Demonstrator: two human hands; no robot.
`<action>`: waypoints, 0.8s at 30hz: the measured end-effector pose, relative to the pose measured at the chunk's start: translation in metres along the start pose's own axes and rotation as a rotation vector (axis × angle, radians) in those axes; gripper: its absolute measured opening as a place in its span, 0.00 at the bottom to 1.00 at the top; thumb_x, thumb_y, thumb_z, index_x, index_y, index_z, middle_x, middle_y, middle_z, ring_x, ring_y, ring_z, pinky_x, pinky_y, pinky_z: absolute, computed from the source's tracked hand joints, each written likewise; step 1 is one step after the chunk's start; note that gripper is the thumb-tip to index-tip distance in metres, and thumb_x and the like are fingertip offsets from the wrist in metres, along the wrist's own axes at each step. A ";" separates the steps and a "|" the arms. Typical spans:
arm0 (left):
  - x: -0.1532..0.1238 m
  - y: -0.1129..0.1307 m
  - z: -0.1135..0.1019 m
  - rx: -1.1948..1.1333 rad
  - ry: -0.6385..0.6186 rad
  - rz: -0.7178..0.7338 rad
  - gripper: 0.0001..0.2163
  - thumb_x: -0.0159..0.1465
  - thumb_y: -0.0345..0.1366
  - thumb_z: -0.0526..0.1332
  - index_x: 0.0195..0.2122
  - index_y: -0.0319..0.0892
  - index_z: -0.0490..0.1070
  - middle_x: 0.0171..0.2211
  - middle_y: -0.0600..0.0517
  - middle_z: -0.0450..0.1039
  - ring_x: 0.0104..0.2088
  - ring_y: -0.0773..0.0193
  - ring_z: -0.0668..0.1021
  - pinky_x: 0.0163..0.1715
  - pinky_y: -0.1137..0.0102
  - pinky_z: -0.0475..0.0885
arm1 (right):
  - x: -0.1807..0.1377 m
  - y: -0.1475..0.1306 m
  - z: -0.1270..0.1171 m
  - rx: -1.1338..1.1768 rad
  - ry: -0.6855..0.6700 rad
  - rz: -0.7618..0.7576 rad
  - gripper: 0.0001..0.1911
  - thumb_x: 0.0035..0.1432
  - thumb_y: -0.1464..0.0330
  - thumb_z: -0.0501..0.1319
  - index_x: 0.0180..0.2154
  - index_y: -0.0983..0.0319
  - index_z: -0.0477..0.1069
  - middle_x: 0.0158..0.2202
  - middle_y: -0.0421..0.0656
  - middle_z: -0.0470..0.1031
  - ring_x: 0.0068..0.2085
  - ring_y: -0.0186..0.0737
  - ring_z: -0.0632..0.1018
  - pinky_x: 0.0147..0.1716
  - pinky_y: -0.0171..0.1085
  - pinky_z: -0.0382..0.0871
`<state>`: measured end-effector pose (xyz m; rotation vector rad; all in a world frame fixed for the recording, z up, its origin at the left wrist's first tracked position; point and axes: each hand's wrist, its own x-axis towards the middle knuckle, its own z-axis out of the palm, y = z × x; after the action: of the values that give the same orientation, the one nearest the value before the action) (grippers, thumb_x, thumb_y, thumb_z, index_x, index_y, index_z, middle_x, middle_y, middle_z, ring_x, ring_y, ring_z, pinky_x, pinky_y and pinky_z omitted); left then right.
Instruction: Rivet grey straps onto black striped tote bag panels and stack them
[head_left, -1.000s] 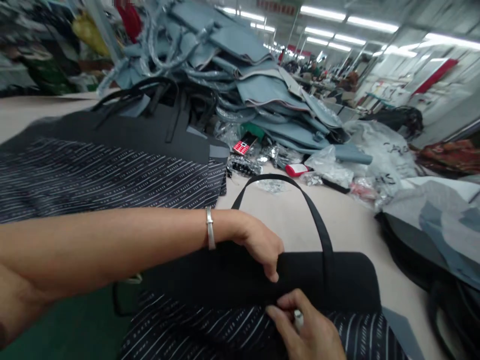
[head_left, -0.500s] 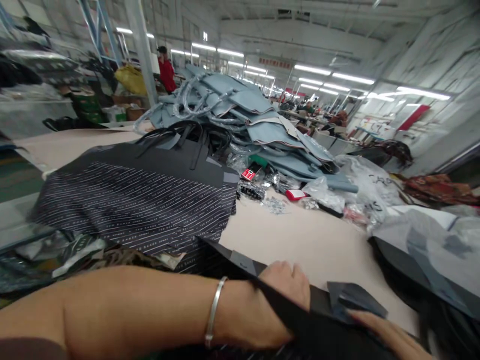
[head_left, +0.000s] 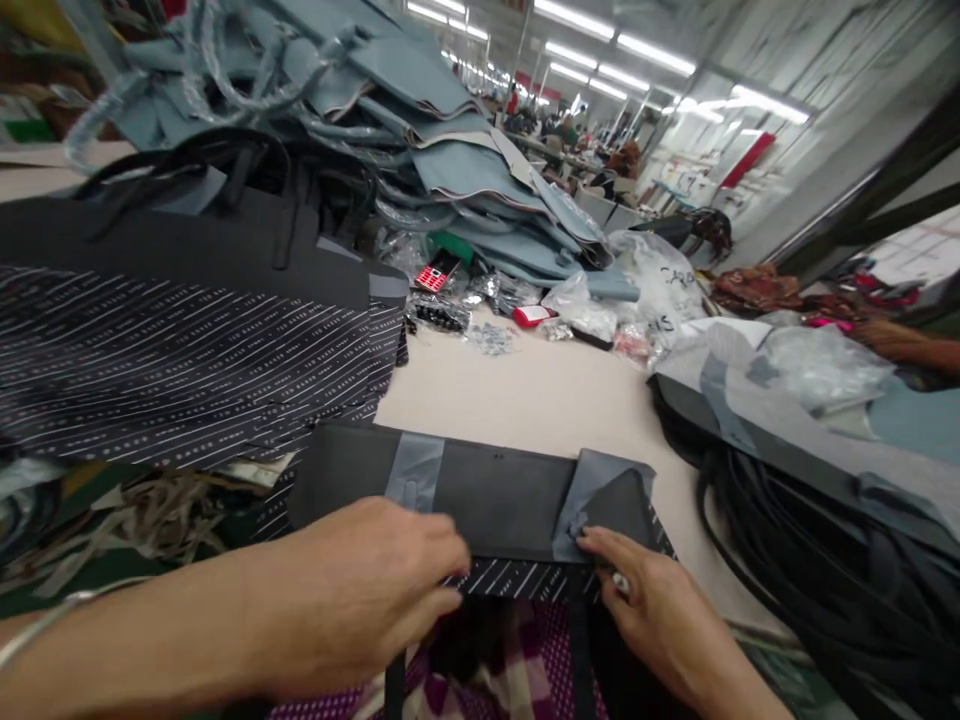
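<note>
A black bag panel (head_left: 502,495) lies in front of me, with grey tape patches and a strip of white-striped black fabric along its near edge. My left hand (head_left: 375,590) is closed, its fingers curled at the panel's near edge left of the middle. My right hand (head_left: 652,600), with a ring on one finger, grips the right part of that edge, its fingertips at a crumpled grey tape patch (head_left: 592,500). Below the panel hangs a black strap (head_left: 395,685), partly hidden by my left hand.
Striped black bag pieces (head_left: 187,370) with handles are stacked at left. Behind rises a heap of light-blue bag pieces (head_left: 450,160). Small plastic packets (head_left: 442,312) lie mid-table. Black straps and panels (head_left: 780,520) stand at right, beside clear plastic bags (head_left: 825,365).
The view has turned right and downward. The black panel, seen edge-on and tilted before, now lies flatter with its grey patches showing. My left hand has come from behind the panel to its near edge.
</note>
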<state>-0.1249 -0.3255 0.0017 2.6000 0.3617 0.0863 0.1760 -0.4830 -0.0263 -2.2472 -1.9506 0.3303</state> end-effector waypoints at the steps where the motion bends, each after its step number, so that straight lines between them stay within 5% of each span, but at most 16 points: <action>1: 0.016 -0.004 0.000 0.034 0.061 0.024 0.13 0.67 0.36 0.58 0.50 0.47 0.75 0.52 0.48 0.77 0.48 0.58 0.80 0.48 0.67 0.74 | 0.004 -0.001 -0.007 0.026 -0.015 0.019 0.22 0.57 0.75 0.53 0.47 0.58 0.79 0.49 0.44 0.81 0.49 0.44 0.81 0.52 0.42 0.75; 4: 0.060 -0.022 0.019 0.152 0.196 0.085 0.19 0.67 0.35 0.59 0.58 0.39 0.67 0.63 0.42 0.66 0.61 0.49 0.70 0.57 0.56 0.68 | 0.027 -0.006 -0.031 0.054 0.030 0.094 0.15 0.61 0.67 0.54 0.42 0.58 0.80 0.41 0.43 0.84 0.41 0.45 0.84 0.42 0.40 0.77; 10: 0.080 -0.047 0.059 0.172 0.291 0.045 0.17 0.68 0.38 0.58 0.57 0.42 0.67 0.60 0.45 0.69 0.59 0.52 0.71 0.55 0.56 0.69 | 0.124 -0.015 -0.064 -0.043 0.146 0.095 0.14 0.61 0.63 0.58 0.40 0.59 0.81 0.37 0.44 0.84 0.39 0.46 0.84 0.42 0.39 0.75; 17: 0.075 -0.048 0.050 0.138 0.340 0.007 0.20 0.71 0.43 0.55 0.61 0.42 0.64 0.61 0.47 0.69 0.58 0.54 0.71 0.55 0.58 0.68 | 0.252 -0.023 -0.025 -0.236 0.059 -0.062 0.15 0.65 0.68 0.56 0.48 0.60 0.78 0.47 0.45 0.81 0.47 0.43 0.81 0.49 0.36 0.70; 24: 0.081 -0.057 0.065 0.178 0.419 -0.004 0.20 0.68 0.46 0.59 0.58 0.42 0.68 0.57 0.49 0.72 0.55 0.56 0.74 0.51 0.62 0.69 | 0.297 -0.041 0.001 -0.460 -0.012 -0.174 0.16 0.68 0.67 0.51 0.50 0.63 0.75 0.45 0.51 0.79 0.44 0.48 0.81 0.42 0.40 0.71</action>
<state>-0.0524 -0.2870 -0.0835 2.7456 0.5427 0.6302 0.1755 -0.1829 -0.0369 -2.2937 -2.4076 -0.1433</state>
